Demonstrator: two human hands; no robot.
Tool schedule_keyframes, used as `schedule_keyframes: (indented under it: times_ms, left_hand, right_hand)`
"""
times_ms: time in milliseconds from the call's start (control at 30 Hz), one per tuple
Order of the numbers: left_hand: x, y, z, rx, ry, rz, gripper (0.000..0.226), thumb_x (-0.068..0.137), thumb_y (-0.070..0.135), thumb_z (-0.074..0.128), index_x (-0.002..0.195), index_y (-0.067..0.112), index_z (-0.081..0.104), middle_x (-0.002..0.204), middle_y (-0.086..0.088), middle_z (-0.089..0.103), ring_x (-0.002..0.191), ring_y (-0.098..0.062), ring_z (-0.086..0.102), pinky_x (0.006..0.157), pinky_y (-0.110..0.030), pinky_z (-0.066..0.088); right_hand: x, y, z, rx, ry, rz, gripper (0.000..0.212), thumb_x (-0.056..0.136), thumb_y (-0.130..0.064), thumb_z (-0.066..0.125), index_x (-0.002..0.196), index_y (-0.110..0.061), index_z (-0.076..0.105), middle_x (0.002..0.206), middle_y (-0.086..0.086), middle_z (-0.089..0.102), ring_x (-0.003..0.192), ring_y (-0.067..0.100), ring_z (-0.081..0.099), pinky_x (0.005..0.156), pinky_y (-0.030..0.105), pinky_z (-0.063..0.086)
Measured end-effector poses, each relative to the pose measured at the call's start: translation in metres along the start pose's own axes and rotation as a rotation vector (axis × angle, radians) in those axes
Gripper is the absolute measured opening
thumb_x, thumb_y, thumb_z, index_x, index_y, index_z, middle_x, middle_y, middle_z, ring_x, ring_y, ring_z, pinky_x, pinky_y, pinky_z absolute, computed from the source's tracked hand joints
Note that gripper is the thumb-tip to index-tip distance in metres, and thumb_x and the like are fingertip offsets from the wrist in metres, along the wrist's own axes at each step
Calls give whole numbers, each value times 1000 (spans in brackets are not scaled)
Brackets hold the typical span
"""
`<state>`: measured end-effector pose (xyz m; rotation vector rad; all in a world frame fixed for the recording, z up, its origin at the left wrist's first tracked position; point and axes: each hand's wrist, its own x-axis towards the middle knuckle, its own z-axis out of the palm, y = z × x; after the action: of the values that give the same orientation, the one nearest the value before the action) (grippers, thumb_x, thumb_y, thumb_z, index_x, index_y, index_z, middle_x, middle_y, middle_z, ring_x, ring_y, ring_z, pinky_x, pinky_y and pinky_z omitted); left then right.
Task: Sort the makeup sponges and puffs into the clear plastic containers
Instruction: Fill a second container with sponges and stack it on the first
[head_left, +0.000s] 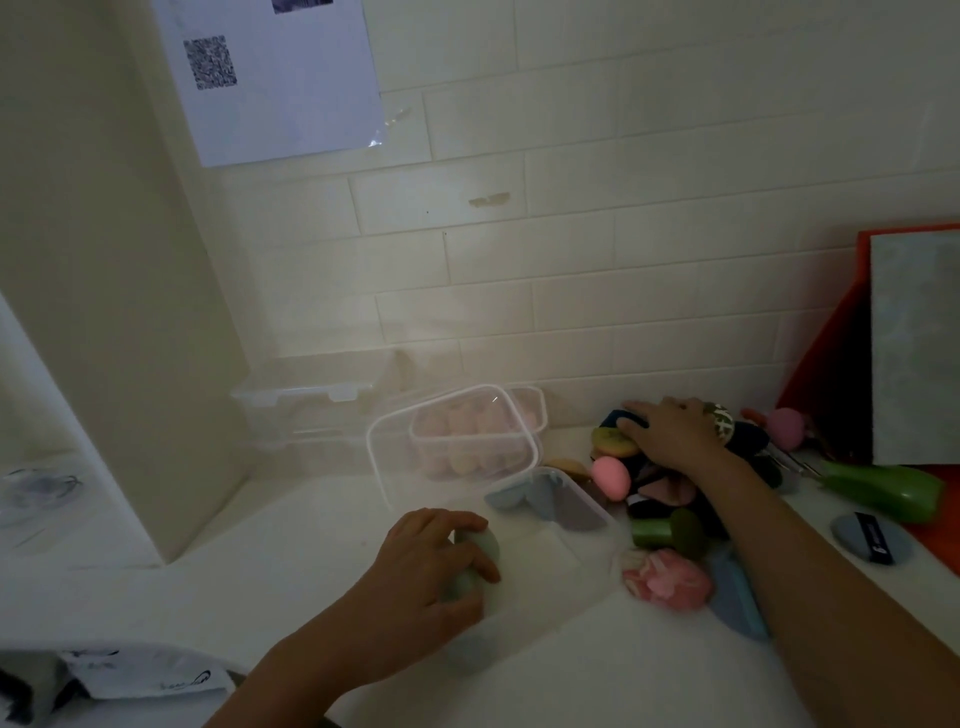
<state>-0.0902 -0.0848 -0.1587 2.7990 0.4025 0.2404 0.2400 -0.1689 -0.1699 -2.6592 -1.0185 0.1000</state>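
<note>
My left hand (434, 558) curls around a pale green sponge (474, 564) on the white counter, just left of a clear container (550, 551) holding blue-grey puffs (545, 496). Behind it a second clear container (384, 457) holds pink and peach sponges (465, 441). My right hand (670, 434) lies palm down on a heap of sponges and puffs (660, 493), fingers spread over a dark blue puff (621, 417) and a yellow-green one (613, 440). A pink egg sponge (610, 475) sits at the heap's left side.
Stacked clear containers (301, 410) stand against the tiled wall. A green mushroom-shaped sponge (667, 530), a pink ruffled puff (667, 577) and a grey puff (870, 535) lie at right, near a green bottle (888, 488) and an orange stand (826, 374). A white bag (145, 675) lies at lower left.
</note>
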Motion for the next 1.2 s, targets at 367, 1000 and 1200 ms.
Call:
schedule_keyframes:
  times_ms: [367,1000,1200]
  left_hand:
    - [0,3,-2,-5,-23,-13,66,60,62,24,113,38,56,136,22,28,127,1,17,109,-19,10]
    - [-1,2,4,-55,61,-41,55,72,48,46,124,30,42,126,13,42,110,-3,34,92,-5,24]
    - [-1,6,2,-59,68,-47,63,68,54,45,128,34,40,122,14,43,110,-3,36,93,-13,27]
  right_hand:
    - [-3,-4,-7,75,443,12,23,94,-18,47,97,-12,69,103,13,65,101,32,48,83,37,41]
    - [-124,-114,-40,-46,-413,-669,48,71,-25,81,115,-25,63,90,-12,53,75,5,49,61,18,40]
    - [-129,-122,-19,-36,-394,-655,41,73,-19,78,112,-21,64,101,-1,66,86,16,61,72,26,51]
